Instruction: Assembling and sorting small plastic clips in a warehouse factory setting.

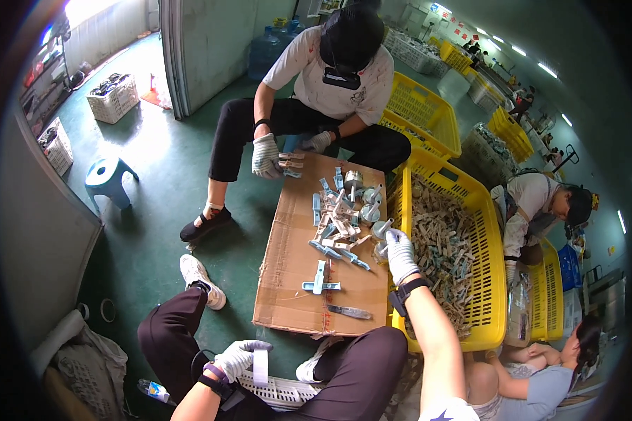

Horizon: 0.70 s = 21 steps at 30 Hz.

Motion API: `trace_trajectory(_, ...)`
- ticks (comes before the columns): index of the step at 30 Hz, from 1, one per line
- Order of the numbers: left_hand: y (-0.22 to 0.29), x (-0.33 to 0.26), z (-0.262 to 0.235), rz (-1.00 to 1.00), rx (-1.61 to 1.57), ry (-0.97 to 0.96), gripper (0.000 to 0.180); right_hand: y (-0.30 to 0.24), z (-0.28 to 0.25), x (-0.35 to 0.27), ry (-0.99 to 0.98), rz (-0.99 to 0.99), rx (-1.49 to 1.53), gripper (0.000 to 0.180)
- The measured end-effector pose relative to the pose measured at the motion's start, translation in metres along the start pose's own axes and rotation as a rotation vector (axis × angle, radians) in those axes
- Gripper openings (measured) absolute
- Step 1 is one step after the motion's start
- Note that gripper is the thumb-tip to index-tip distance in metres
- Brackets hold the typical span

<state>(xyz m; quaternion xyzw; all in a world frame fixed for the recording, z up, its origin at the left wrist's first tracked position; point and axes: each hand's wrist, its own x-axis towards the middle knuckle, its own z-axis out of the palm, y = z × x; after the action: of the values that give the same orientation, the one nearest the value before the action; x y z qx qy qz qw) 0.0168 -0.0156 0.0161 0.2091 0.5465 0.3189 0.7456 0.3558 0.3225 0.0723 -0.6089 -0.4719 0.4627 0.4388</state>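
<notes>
Low at the front, my left hand [237,359] in a striped glove pinches a white strip [260,368] that hangs down beside my knee. My right hand [402,258], also gloved, reaches to the right edge of the cardboard-topped surface [282,281], against small grey bottles with pointed nozzles [381,229]; its fingertips are partly hidden, so a grip cannot be made out. Left of the bottles lies a loose pile of beige and blue plastic clips [337,217]. Nearer me are two crossed blue clips [320,282] and a dark-stained flat blade [350,311].
A yellow crate [497,281] full of clips stands against the right side. Across from me sits a co-worker [344,91] with gloved hands by more clips [291,163]. Two other people sit at right. A blue stool [108,179] stands on the green floor, left.
</notes>
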Motion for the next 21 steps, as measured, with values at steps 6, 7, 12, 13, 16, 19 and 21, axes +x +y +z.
trace_trajectory(6,-0.001,0.008,0.003,0.031,0.017,-0.026,0.024,0.044,0.000,0.000,0.022,-0.208,-0.153,0.035)
trace_trajectory(7,-0.001,0.001,0.000,0.039,0.014,-0.016,0.024,0.031,0.016,-0.016,0.050,-0.177,-0.114,0.040)
trace_trajectory(12,0.003,0.009,0.006,0.055,0.058,-0.048,0.025,0.019,-0.002,-0.036,0.068,-0.122,-0.318,0.041)
trace_trajectory(13,0.003,0.009,0.007,0.057,0.057,-0.052,0.025,0.017,-0.005,-0.043,-0.117,-0.069,-0.604,0.045)
trace_trajectory(16,-0.002,-0.002,0.001,0.088,0.055,-0.025,0.024,-0.019,0.027,-0.099,-0.962,-0.163,-0.733,0.030)
trace_trajectory(19,-0.003,0.003,0.001,0.107,0.038,-0.049,0.024,-0.016,0.056,-0.128,-1.247,-0.240,-0.686,0.037)
trace_trajectory(21,-0.002,0.003,0.001,0.104,-0.049,-0.109,0.024,-0.002,0.078,-0.122,-1.122,-0.236,-0.866,0.044)
